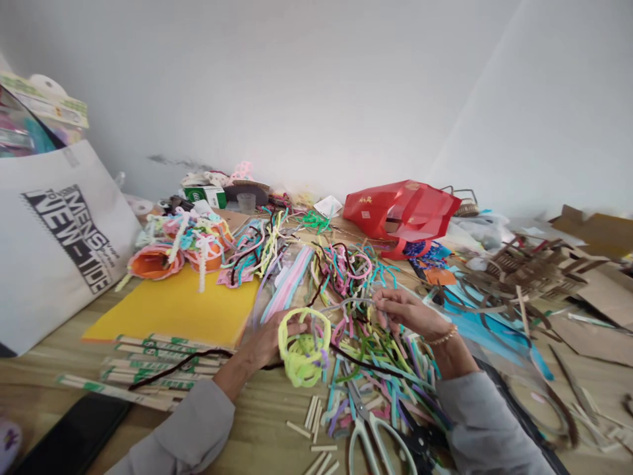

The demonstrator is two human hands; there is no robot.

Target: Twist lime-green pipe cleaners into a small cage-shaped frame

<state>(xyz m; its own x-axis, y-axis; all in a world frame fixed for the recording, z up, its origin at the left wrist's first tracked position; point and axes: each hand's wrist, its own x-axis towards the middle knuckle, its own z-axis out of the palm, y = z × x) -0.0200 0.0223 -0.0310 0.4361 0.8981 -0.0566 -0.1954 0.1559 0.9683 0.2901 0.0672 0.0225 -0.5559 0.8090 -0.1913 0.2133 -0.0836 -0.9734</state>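
Observation:
A small basket shape of yellow-green pipe cleaners (302,369) has a round loop standing on top and a bit of purple at its side. My left hand (274,336) is closed on it from behind and the left, its fingertips partly hidden by the loop. From the basket a grey pipe cleaner (351,301) runs right to my right hand (410,315), which pinches its far end between thumb and fingers. Beneath both hands lies a loose heap of coloured pipe cleaners (395,349). A dark brown pipe cleaner (366,364) stretches across the table behind the basket.
Scissors (363,415) lie in front, beside short wooden sticks (316,415). Paper-wrapped chopsticks (158,363), yellow sheets (182,307) and a dark phone (74,432) are at left, near a white bag (54,244). A red bag (400,208) stands at the back; brown strips (529,270) fill the right.

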